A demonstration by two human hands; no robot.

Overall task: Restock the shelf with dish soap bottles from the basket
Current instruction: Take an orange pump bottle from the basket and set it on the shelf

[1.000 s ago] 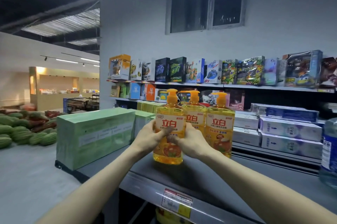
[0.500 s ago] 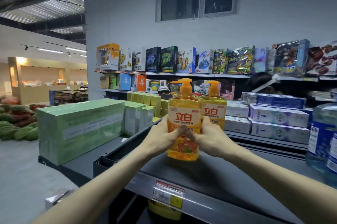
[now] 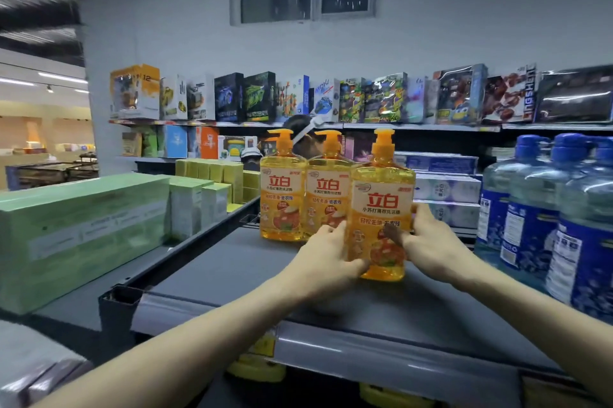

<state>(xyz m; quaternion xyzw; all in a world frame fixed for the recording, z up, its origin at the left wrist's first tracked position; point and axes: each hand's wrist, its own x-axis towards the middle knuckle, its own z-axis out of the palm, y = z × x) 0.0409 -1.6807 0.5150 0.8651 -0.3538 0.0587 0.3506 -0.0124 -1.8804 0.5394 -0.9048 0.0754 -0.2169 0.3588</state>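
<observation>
Three orange dish soap bottles with pump tops stand on the dark grey shelf (image 3: 232,278). The nearest bottle (image 3: 381,205) is upright, its base on the shelf, clasped from both sides. My left hand (image 3: 326,258) grips its lower left side and my right hand (image 3: 428,241) grips its right side. Two more bottles, one (image 3: 282,195) and another (image 3: 326,188), stand side by side behind it to the left. The basket is out of view.
Large blue-capped water bottles (image 3: 544,208) stand close on the right. Green boxes (image 3: 83,235) lie on the left shelf section. Behind are white boxed goods (image 3: 447,188) and toy boxes (image 3: 384,99). Yellow pump tops (image 3: 258,371) show on the level below. A person's head (image 3: 302,138) shows behind.
The view swung left to right. The bottle in both hands has moved right and nearer, in front of the two standing bottles, and now rests on the shelf.
</observation>
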